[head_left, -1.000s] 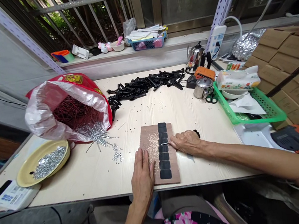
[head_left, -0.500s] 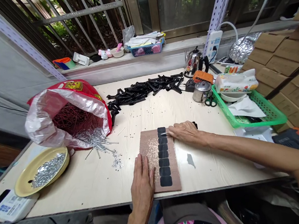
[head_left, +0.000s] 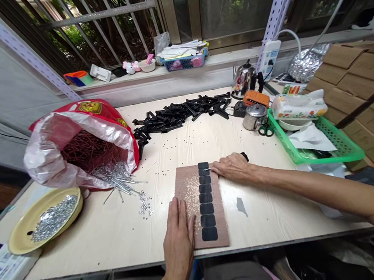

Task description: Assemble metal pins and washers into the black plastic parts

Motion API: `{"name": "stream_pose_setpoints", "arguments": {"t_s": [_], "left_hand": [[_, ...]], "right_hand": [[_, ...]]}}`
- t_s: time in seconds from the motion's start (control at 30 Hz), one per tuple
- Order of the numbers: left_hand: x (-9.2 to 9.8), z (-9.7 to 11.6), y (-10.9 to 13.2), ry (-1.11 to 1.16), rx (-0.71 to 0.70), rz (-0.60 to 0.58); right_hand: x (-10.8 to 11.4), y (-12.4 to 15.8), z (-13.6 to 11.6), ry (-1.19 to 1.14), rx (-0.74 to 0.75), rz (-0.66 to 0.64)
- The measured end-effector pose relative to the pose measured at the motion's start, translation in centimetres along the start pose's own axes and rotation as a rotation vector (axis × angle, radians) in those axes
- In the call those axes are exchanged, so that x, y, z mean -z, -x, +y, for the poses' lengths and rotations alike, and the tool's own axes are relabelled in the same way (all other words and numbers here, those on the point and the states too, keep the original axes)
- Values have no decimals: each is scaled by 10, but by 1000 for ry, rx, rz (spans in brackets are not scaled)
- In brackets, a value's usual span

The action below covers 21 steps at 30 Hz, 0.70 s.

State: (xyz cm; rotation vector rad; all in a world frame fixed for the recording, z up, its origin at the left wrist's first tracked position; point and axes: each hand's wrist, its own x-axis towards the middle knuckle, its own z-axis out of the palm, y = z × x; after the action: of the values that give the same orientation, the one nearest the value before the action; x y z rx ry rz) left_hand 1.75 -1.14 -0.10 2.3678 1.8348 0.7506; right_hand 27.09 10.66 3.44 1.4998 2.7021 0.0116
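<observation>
A brown board (head_left: 182, 182) lies on the table near its front edge, with a column of black rounded-square pieces (head_left: 206, 208) along its right side. Pale specks are scattered over the board's left part. My left hand (head_left: 178, 237) rests flat on the lower left of the board, fingers stretched out. At the upper right edge, my right hand (head_left: 234, 168) is closed around a thin metal-tipped tool (head_left: 206, 169) with a dark end. Its tip reaches over the top black piece; whether it touches cannot be seen. The tool's exact kind is hidden by my fingers.
To the left are an open red sack (head_left: 76, 113) with long screws spilling out, and a yellow dish (head_left: 16, 231) of small metal parts. Black plastic parts (head_left: 183, 113) are heaped behind. A metal cup (head_left: 255, 117), a green basket (head_left: 354, 152) and cardboard boxes (head_left: 359, 89) stand right.
The camera view has shifted slightly, so the table and board appear a little lower. Both hands keep nearly the same places at the board, the tool still in my right hand.
</observation>
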Motion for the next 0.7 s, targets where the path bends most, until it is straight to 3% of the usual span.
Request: {"name": "stream_pose_setpoints", "arguments": {"t_s": [0.2, 0.37, 0.5, 0.63, 0.7], "left_hand": [[-2, -1, 0, 15, 17, -5], [-1, 0, 0, -25, 10, -24], [0, 0, 0, -27, -2, -33], [0, 0, -1, -10, 0, -32], [1, 1, -1, 1, 2, -26]], "right_hand": [[-4, 27, -30, -196, 246, 39], [-5, 26, -25, -315, -29, 19], [-7, 26, -32, -365, 92, 20], [-8, 23, -30, -342, -63, -20], [-10, 25, -32, -301, -35, 9]]}}
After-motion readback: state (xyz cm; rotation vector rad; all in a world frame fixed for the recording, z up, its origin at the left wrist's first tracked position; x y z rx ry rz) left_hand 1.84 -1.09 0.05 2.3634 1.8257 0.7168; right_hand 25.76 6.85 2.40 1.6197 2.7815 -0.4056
